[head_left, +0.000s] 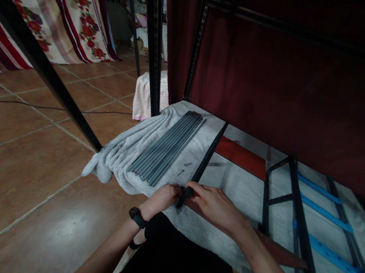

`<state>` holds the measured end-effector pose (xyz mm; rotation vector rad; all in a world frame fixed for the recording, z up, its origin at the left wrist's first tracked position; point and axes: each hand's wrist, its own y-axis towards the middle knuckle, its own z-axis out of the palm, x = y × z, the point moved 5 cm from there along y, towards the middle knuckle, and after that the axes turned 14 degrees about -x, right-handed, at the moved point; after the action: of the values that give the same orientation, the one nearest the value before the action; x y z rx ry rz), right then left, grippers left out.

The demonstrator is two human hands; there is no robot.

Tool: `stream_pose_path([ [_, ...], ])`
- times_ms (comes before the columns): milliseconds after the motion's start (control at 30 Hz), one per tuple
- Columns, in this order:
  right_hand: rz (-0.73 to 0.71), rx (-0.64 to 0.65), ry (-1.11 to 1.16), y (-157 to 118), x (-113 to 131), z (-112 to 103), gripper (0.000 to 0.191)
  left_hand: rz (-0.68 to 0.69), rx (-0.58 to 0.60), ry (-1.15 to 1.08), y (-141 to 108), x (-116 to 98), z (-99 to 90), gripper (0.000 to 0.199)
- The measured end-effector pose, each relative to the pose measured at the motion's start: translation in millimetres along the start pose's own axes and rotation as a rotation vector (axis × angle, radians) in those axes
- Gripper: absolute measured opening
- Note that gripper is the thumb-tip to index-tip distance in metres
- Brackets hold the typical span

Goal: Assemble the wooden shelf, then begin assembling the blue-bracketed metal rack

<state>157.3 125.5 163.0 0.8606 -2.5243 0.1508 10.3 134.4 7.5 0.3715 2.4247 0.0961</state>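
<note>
Both my hands meet at the near end of a black metal bar (207, 155), which lies across the grey cloth (233, 186). My right hand (215, 205) is closed with its fingers on the bar's end. My left hand (167, 197), with a dark watch on the wrist, is closed in a pinch against the bar's left side; what lies in its fingertips is too small to make out. A few small screws (182, 171) lie left of the bar. Further left, several grey metal rods (167, 148) lie side by side. A red panel (241, 157) joins the bar's far part.
To the right are a black metal frame (292, 195) and blue slotted strips (329, 215). Black rack posts (153, 49) rise around the cloth-covered surface, one slanting at left (47, 69). A dark red curtain (280, 87) hangs behind; a cable (48, 107) crosses the tiled floor.
</note>
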Motion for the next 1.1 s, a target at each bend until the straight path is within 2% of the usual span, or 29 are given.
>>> stream_pose_path([
  [133, -0.008, -0.005, 0.012, -1, -1, 2, 0.037, 0.017, 0.017, -0.059, 2, -1, -4.1, 0.025],
  [233, -0.013, -0.016, 0.026, -2, -1, 3, 0.036, -0.032, 0.037, -0.170, 8, 3, -13.3, 0.023],
  [300, -0.015, -0.025, 0.021, -2, -2, 5, 0.039, -0.113, -0.071, -0.194, 18, 11, -24.2, 0.023],
  [367, -0.014, -0.032, 0.013, -3, -4, 6, 0.041, -0.188, -0.235, -0.152, 29, 19, -34.0, 0.025],
  [467, -0.012, -0.044, 0.006, -3, -5, 8, 0.044, -0.219, -0.355, -0.056, 49, 25, -33.7, 0.026],
  [667, -0.004, -0.041, -0.016, -4, -7, 11, 0.049, -0.185, -0.239, 0.081, 75, 18, -9.7, 0.024],
  [767, 0.015, -0.039, -0.037, -5, -9, 13, 0.053, -0.203, -0.244, 0.093, 73, 11, -12.7, 0.024],
  [867, 0.059, -0.050, -0.046, -7, -10, 13, 0.057, -0.249, -0.308, 0.071, 64, 5, -26.8, 0.025],
  [933, 0.105, -0.074, -0.010, -8, -10, 12, 0.055, -0.325, -0.419, -0.087, 55, 2, -41.4, 0.023],
  [1000, 0.166, -0.120, 0.035, -10, -11, 10, 0.048, -0.455, -0.544, -0.428, 42, 0, -55.0, 0.021],
  [1033, 0.190, -0.140, 0.049, -11, -11, 10, 0.041, -0.522, -0.577, -0.640, 34, -2, -59.2, 0.021],
  [1100, 0.206, -0.161, 0.050, -13, -12, 9, 0.028, -0.618, -0.558, -1.029, 22, -11, -63.3, 0.026],
])
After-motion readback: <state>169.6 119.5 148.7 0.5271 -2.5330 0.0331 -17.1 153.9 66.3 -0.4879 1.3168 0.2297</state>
